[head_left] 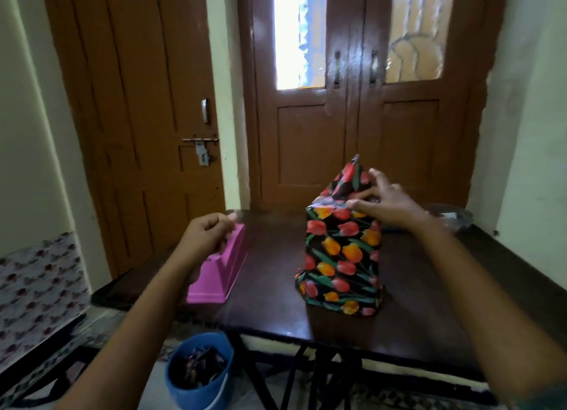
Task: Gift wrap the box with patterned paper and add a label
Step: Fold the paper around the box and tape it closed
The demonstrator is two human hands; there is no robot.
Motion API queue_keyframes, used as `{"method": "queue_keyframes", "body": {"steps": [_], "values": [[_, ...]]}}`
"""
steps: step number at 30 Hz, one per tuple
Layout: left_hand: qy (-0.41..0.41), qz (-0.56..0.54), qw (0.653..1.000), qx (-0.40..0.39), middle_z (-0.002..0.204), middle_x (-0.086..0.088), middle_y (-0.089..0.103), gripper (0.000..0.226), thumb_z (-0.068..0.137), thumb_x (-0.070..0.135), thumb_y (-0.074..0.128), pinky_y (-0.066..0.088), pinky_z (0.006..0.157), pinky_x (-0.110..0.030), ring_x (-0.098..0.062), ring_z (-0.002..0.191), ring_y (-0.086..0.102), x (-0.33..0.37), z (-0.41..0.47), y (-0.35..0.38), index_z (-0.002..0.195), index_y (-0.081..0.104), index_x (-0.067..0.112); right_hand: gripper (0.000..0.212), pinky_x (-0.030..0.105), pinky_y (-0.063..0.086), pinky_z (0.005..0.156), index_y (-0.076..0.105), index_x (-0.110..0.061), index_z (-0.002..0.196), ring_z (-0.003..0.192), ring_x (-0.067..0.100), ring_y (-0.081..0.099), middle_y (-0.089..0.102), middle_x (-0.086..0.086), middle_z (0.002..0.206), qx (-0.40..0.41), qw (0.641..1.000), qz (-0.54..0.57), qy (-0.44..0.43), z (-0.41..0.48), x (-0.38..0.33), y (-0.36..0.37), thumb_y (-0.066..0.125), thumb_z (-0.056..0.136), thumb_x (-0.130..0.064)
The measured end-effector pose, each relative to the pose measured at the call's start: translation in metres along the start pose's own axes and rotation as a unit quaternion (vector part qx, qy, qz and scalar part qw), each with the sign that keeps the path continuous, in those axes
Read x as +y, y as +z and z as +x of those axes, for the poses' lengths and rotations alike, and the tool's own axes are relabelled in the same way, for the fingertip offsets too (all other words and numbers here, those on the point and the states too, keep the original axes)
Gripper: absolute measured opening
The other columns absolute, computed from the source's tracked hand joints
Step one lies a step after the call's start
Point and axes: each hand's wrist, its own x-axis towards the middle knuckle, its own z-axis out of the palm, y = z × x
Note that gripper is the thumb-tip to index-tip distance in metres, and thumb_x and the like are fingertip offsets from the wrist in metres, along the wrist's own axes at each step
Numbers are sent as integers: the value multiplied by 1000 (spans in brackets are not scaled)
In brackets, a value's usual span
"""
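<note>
A box (pixel 342 256) wrapped in black paper with red and orange tulips stands upright on the dark table (pixel 429 302). Its top flap sticks up in a point. My right hand (pixel 383 202) rests on the top of the box, fingers spread and pressing the folded paper down. My left hand (pixel 208 234) hovers over the far end of a pink tape dispenser (pixel 219 274), with finger and thumb pinched together; whether tape is between them I cannot tell.
A blue bucket (pixel 199 373) with paper scraps stands on the floor under the table's front left edge. A patterned sheet (pixel 36 287) lies at the left. A clear bag (pixel 454 216) sits at the table's far right. Brown doors stand behind.
</note>
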Motion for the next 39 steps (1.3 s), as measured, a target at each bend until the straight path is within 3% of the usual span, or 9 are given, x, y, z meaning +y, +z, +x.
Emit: {"method": "queue_keyframes", "body": {"steps": [2, 5, 11, 20, 26, 29, 33, 36, 39], "values": [[57, -2, 997, -54, 60, 0, 50, 25, 90, 26, 55, 37, 51, -19, -9, 52, 43, 27, 21, 30, 73, 60, 9, 98, 38, 22, 109, 17, -23, 148, 140, 29, 15, 16, 11, 153, -4, 1000, 13, 14, 0, 5, 6, 66, 70, -58], [109, 8, 978, -179, 58, 4, 50, 24, 92, 23, 54, 37, 53, -19, -9, 54, 43, 61, 62, 82, 72, 59, 12, 94, 34, 19, 111, 13, -18, 149, 140, 23, 9, 19, 7, 151, -12, 997, 70, 19, 3, 12, 9, 66, 77, -48], [98, 168, 921, -336, 60, 3, 53, 27, 90, 27, 60, 38, 54, -21, -7, 53, 46, 79, 114, 149, 66, 58, 15, 102, 37, 24, 109, -8, -23, 148, 141, 27, 10, 1, 10, 152, -20, 984, 168, 55, 10, 21, 20, 65, 80, -46], [79, 280, 869, -401, 61, 5, 53, 24, 89, 32, 59, 38, 53, -19, -6, 52, 46, 84, 131, 155, 75, 64, 13, 104, 31, 26, 104, -10, -26, 148, 138, 24, 16, 2, 5, 150, 15, 978, 208, 22, 13, 30, 35, 66, 79, -44], [75, 321, 846, -420, 64, 6, 59, 22, 89, 31, 59, 42, 56, -19, -5, 55, 53, 88, 134, 160, 82, 67, 12, 119, 46, 14, 115, -11, -26, 147, 142, 21, -5, 7, 2, 154, 15, 981, 191, 5, 15, 30, 39, 62, 60, -60], [64, 359, 829, -424, 63, 7, 58, 21, 88, 31, 60, 42, 57, -21, -8, 57, 53, 93, 135, 166, 71, 64, 20, 120, 46, 11, 115, -11, -24, 147, 142, 20, -5, 8, -2, 154, 17, 985, 174, -3, 15, 29, 38, 56, 56, -61], [38, 487, 783, -386, 67, 5, 58, 17, 87, 37, 61, 41, 53, -22, -10, 59, 51, 106, 135, 185, 79, 62, 22, 118, 47, 11, 115, -11, -23, 147, 141, 21, -4, 12, -2, 153, 22, 987, 157, -10, 14, 29, 38, 55, 58, -62], [-23, 575, 719, -391, 85, -2, 63, 51, 81, 56, 58, 45, 60, -24, -13, 65, 55, 110, 140, 192, 105, 62, 11, 112, 45, 11, 115, -10, -22, 147, 141, 20, -3, 14, 0, 153, 28, 986, 161, -10, 14, 31, 38, 65, 72, -57], [-97, 596, 719, -343, 70, -2, 53, 57, 82, 64, 49, 37, 49, -17, -8, 52, 43, 103, 141, 179, 81, 54, 8, 104, 43, 12, 114, -10, -22, 148, 141, 19, -4, 12, 0, 153, 26, 985, 170, -12, 14, 33, 39, 63, 79, -49]]}}
